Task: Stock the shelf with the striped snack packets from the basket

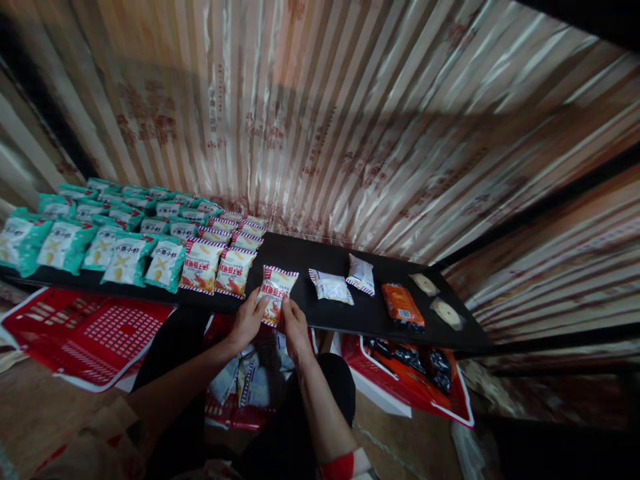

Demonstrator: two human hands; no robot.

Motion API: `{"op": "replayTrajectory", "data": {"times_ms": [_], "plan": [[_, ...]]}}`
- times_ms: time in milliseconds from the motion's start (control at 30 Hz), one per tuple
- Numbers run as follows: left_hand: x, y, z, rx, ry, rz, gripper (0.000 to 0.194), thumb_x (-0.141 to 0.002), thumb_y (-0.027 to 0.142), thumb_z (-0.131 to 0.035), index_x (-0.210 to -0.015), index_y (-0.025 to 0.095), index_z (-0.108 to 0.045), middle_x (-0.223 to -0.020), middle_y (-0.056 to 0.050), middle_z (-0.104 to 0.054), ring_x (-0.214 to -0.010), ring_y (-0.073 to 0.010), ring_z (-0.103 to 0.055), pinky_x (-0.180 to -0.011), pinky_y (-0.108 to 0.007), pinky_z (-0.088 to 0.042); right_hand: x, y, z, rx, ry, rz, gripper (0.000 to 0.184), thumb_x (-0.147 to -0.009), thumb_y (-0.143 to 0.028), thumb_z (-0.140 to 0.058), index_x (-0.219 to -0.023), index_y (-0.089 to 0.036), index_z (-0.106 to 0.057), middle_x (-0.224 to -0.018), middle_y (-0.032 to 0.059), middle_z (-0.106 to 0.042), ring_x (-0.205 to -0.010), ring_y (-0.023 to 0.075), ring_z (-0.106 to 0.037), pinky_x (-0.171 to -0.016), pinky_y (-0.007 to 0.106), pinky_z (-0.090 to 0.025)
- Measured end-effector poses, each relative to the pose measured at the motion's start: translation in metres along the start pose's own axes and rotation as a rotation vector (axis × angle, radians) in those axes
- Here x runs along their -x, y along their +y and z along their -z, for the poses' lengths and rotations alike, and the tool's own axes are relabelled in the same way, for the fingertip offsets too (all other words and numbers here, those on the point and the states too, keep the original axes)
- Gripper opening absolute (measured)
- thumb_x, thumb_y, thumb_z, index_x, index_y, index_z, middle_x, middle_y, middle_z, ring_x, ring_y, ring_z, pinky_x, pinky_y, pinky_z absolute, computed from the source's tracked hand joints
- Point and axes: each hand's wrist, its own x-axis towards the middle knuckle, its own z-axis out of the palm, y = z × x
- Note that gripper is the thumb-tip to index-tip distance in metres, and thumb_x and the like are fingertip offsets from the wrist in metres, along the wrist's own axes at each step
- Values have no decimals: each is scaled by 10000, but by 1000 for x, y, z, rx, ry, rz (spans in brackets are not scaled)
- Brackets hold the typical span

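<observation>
Between my two hands is a white, red and yellow snack bag [276, 292] with striped edges, its printed front facing up. My left hand [250, 316] grips its left side, and my right hand [295, 323] grips its lower right side. Just left of it on the black shelf [295, 251] stand matching striped snack bags [233, 270] in short rows. Farther left are rows of teal snack bags [129, 259]. To the right, two striped bags [331, 287] lie with their pale sides up.
An orange packet [403, 305] and two round, pale wrapped items [447, 313] lie at the shelf's right. Below are a red basket [100, 333] at left, another with striped bags [253, 380] between my legs, and a right basket [463, 390] with orange-and-black packets. A pleated curtain [320, 120] hangs behind.
</observation>
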Motion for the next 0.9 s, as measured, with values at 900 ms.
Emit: {"op": "replayTrajectory", "data": {"times_ms": [900], "plan": [[-77,21,-29,-331,92,71,408,-908,289,-339,-1227,77,-479,-1220,-182,-564,-1146,-239,-527,-972,-348,-378,-93,7,6,389,254,176,360,-708,-461,-558,-823,-149,-697,-685,49,-691,-593,164,-586,-552,242,-435]]}}
